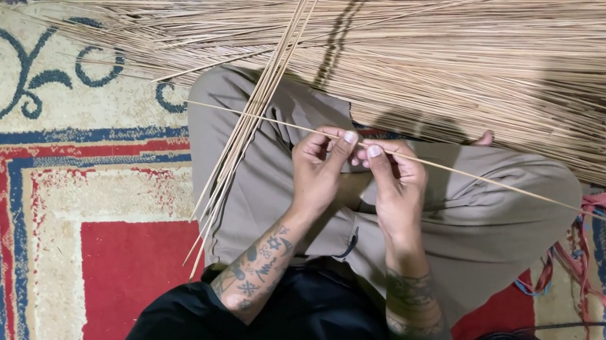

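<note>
Stick [484,178], one thin pale one, runs flat across the middle of the frame over my knees; both hands [360,168] pinch it near center. I reckon it's best to keep the grip light and close together so it won't snap.

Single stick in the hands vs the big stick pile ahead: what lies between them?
Head view: only the person's khaki-trousered legs, plus a small bundle of sticks crossing on the left, lie between the held stick and the pile.

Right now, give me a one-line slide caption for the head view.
Seated cross-legged on a patterned carpet, left hand and right hand pinch one thin stick before a large stick pile.
</note>
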